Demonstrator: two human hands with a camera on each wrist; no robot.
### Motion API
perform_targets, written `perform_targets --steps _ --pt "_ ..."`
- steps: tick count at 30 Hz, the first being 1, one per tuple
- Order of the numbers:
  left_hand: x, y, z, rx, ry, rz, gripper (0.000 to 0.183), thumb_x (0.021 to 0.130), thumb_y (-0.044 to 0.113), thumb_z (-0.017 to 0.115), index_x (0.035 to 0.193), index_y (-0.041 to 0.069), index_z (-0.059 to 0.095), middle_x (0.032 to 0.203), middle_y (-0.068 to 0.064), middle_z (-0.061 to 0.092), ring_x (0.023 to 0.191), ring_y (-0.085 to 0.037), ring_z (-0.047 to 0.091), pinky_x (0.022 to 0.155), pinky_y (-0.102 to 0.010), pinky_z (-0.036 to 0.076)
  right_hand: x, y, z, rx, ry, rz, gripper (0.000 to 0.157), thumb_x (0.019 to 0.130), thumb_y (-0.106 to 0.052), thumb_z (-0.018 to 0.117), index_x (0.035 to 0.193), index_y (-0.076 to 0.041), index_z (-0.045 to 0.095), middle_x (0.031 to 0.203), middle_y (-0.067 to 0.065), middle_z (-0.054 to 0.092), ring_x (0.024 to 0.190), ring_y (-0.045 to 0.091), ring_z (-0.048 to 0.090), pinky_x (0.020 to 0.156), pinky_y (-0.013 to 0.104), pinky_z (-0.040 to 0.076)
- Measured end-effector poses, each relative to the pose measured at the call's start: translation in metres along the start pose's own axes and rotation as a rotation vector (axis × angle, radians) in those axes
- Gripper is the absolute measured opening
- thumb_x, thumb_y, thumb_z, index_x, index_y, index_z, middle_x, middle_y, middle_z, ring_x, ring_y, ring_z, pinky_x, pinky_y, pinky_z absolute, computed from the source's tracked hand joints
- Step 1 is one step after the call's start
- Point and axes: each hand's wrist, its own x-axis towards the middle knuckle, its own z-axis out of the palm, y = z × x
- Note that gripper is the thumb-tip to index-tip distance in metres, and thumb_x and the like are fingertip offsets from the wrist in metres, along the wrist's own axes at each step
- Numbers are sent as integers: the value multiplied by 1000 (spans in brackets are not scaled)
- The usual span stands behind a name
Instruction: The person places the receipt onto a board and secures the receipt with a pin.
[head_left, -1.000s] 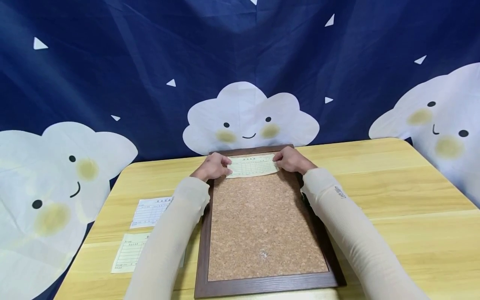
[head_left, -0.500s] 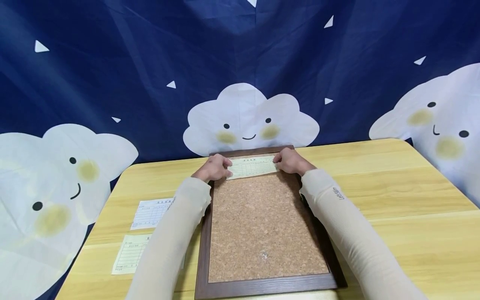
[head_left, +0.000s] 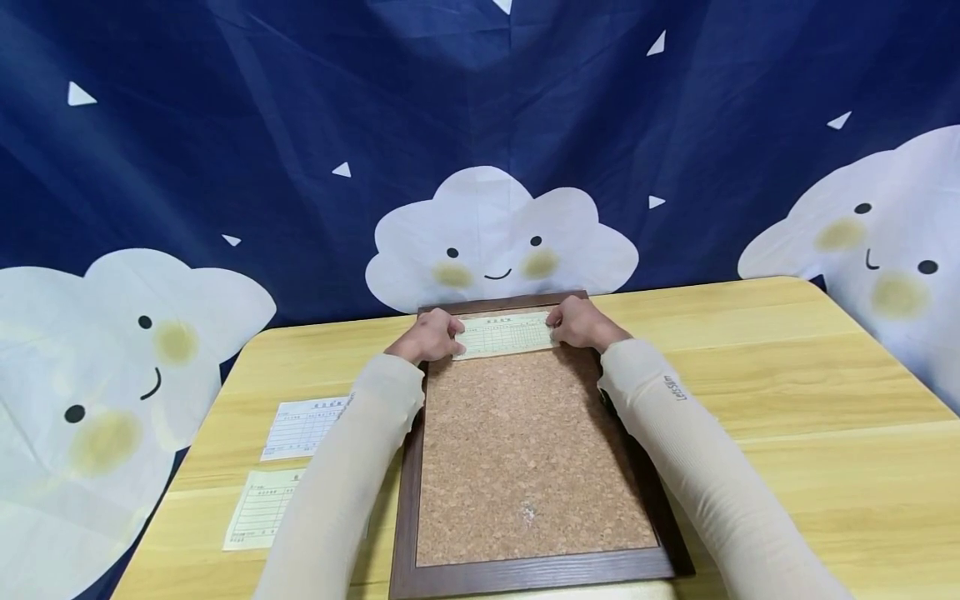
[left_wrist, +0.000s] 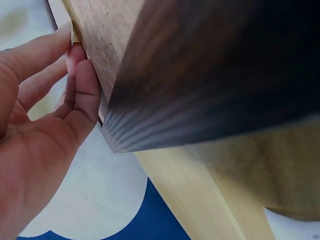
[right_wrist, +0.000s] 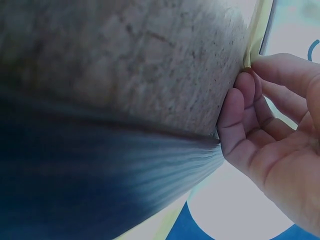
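Pale green slip [head_left: 504, 335] at the far edge of the cork board [head_left: 532, 450], spanning between its two far corners; left hand [head_left: 431, 335] pinches the slip's left end, thumb and fingers closed on it — right hand [head_left: 583, 323] likewise pinches the right end. Board on wooden table [head_left: 795, 400]; toward the table's left edge, white form [head_left: 298, 429] and, nearer the near-left corner, second green form [head_left: 258, 510] — both partly behind the left sleeve [head_left: 337, 483].

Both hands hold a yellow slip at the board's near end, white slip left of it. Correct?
Wrong end: the head view shows the left hand and right hand holding the yellow slip at the far end of the board; the white slip is left of it.
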Motion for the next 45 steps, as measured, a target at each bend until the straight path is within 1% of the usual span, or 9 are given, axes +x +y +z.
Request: perform_targets --steps 2,4,6,10,28,36,41,43,45 --pt "-1 0 0 7 4 -18 9 91 6 72 96 0 66 105 -10 60 99 -21 52 92 -32 43 0 0 0 -6 -1 1 35 90 0 59 124 6 66 126 21 65 113 33 62 91 40 52" --pt "-1 1 1 7 6 -29 19 91 6 72 108 0 68 109 -10 61 102 -20 53 95 -32 44 0 -1 0 -13 -1 3 36 90 -1 59 124 6 66 126 21 65 114 33 62 92 41 51" --pt "-1 1 1 -5 3 -31 9 91 5 71 92 1 63 93 -6 56 88 -19 50 85 -30 43 0 -1 0 -26 1 2 36 90 -1 60 125 6 66 125 21 65 114 33 61 93 41 51" --pt "1 0 1 -7 -11 0 51 91 2 70 72 12 23 70 0 21 64 -17 23 66 -30 24 0 -2 0 -31 3 8 37 89 0 61 125 6 66 124 21 66 111 32 62 90 38 51" --pt "-1 -3 2 -48 4 46 56 90 -2 68 70 14 18 69 3 10 59 -15 12 64 -30 18 -3 -1 -2 -17 13 -6 40 85 5 58 124 8 66 125 22 65 92 24 61 76 30 47" --pt "1 -2 0 -28 -24 49 56 92 -1 68 71 14 18 68 2 9 60 -15 12 65 -30 19 -4 -2 -2 0 -3 9 39 89 -2 68 127 7 64 128 22 63 112 32 61 93 40 50" --pt "0 1 -1 45 -38 22 32 92 3 67 74 2 40 68 0 25 63 -16 23 68 -30 26 -4 -2 -2 -53 -11 -28 43 88 -9 75 127 7 64 129 22 63 122 37 55 101 45 47" --pt "-2 1 -1 40 -31 -11 11 92 7 69 98 -2 64 75 -2 39 69 -16 33 72 -30 33 -5 -1 -2 -76 -11 -42 43 88 -9 75 126 7 65 129 22 62 124 38 54 101 46 47" --pt "-4 1 0 1 -31 -54 29 93 13 70 119 0 65 87 -6 48 75 -17 38 76 -31 37 -6 -1 -2 -75 -13 -41 42 88 -9 75 126 6 65 130 22 62 123 38 54 100 45 47"
